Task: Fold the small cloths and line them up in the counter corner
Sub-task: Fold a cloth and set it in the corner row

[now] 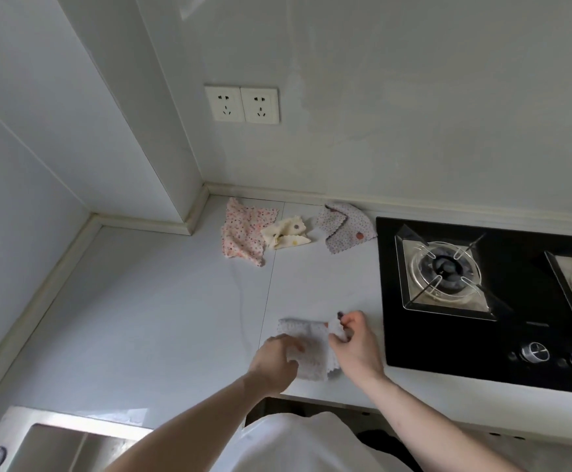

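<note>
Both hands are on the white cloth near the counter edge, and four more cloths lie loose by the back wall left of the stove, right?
Not four. The head view shows three by the back wall: a pink dotted cloth, a cream cloth and a grey dotted cloth. Both hands, left and right, are on the white cloth.

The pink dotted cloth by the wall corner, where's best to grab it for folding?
Pinch the pink dotted cloth at its near bottom corner, coming from the front. That corner lies flat and free on the counter, while its right edge touches the yellow cloth.
</note>
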A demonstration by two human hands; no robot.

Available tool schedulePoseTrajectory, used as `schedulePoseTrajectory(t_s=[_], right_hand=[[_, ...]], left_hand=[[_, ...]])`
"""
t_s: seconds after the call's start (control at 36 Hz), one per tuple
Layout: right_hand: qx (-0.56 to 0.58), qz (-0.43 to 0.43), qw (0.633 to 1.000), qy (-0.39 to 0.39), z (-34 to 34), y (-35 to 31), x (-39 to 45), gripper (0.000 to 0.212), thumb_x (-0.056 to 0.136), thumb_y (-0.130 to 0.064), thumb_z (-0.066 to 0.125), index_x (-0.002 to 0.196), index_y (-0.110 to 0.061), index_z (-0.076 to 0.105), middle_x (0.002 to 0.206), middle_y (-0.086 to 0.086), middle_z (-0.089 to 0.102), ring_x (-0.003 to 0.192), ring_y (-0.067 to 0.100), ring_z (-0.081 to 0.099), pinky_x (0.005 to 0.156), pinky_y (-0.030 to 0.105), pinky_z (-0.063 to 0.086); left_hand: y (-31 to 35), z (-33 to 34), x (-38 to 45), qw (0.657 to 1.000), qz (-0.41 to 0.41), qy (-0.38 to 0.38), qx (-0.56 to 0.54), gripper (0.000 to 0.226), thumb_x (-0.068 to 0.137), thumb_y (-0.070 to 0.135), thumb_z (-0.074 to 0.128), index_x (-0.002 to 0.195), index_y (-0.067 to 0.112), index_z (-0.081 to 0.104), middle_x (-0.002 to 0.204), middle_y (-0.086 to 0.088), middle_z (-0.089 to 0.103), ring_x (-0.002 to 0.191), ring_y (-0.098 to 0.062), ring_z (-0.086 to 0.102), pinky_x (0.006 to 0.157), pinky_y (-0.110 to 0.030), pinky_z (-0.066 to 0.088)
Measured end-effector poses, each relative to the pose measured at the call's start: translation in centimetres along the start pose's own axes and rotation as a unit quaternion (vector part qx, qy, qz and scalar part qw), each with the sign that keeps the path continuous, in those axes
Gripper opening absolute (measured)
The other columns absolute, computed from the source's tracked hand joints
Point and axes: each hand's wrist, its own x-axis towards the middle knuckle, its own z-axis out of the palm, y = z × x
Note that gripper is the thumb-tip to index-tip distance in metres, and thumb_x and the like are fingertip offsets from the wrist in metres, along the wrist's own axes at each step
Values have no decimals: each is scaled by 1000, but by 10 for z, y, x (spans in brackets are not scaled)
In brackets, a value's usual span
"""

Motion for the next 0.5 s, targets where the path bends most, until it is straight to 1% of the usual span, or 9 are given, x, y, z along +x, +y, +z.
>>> schedulePoseTrajectory(t_s=[0.08,0.19,0.25,0.28,0.31,0.33,0.36,0.44,0.5], right_hand=[[-15,-24,999,-30,15,-7,-3,29,87,-19,69,102,-27,45,101,-11,64,84,8,64,64,21,48],[-35,-56,994,-84,35,-15,-5,31,89,-16,66,106,-27,43,112,-9,61,93,11,64,67,14,44],[-54,-69,988,-129,44,-17,-3,34,89,-19,67,110,-28,42,122,-8,59,101,13,65,74,18,47],[-65,-74,983,-156,48,-18,-2,37,89,-22,69,112,-29,41,125,-9,58,103,14,65,74,19,48],[-68,-77,978,-181,51,-18,-2,40,87,-25,71,113,-29,40,127,-10,56,103,14,65,71,18,48],[-67,-75,974,-205,54,-17,-1,43,86,-28,73,115,-28,41,128,-11,53,104,14,65,68,15,46],[-63,-74,970,-223,56,-15,0,46,85,-30,75,117,-28,41,130,-10,51,105,13,65,69,13,45],[-44,-65,970,-228,54,-9,2,48,83,-33,77,118,-29,44,129,-11,53,102,10,65,76,17,51],[-29,-55,976,-208,47,-5,3,45,83,-33,76,117,-31,46,125,-13,57,95,5,67,72,18,53]], left_hand=[[-17,-10,-4,998,-35,37,-20,39,86,10,50,113,30,70,127,11,63,119,-12,55,98,-19,41],[-37,-20,-11,994,-77,60,-45,38,87,10,51,113,32,69,125,10,61,115,-10,55,93,-18,41],[-43,-23,-13,991,-94,70,-57,38,87,9,52,112,31,70,126,9,61,114,-10,57,92,-18,42],[-45,-24,-12,990,-101,74,-63,37,87,9,53,112,31,70,126,9,62,113,-10,57,92,-19,43],[-47,-25,-12,989,-105,75,-67,37,87,9,54,112,31,70,126,9,62,112,-10,58,92,-19,45],[-47,-27,-11,989,-108,75,-70,36,87,10,54,113,30,70,126,8,63,111,-10,58,93,-20,46],[-46,-28,-9,989,-107,75,-70,36,88,11,55,115,29,69,126,8,63,111,-10,59,94,-21,46],[-40,-30,-2,990,-98,71,-73,35,90,16,57,122,26,66,128,7,61,112,-12,59,92,-20,47],[-35,-31,6,991,-90,69,-72,35,92,22,60,126,24,63,131,5,59,112,-13,59,92,-21,48]])
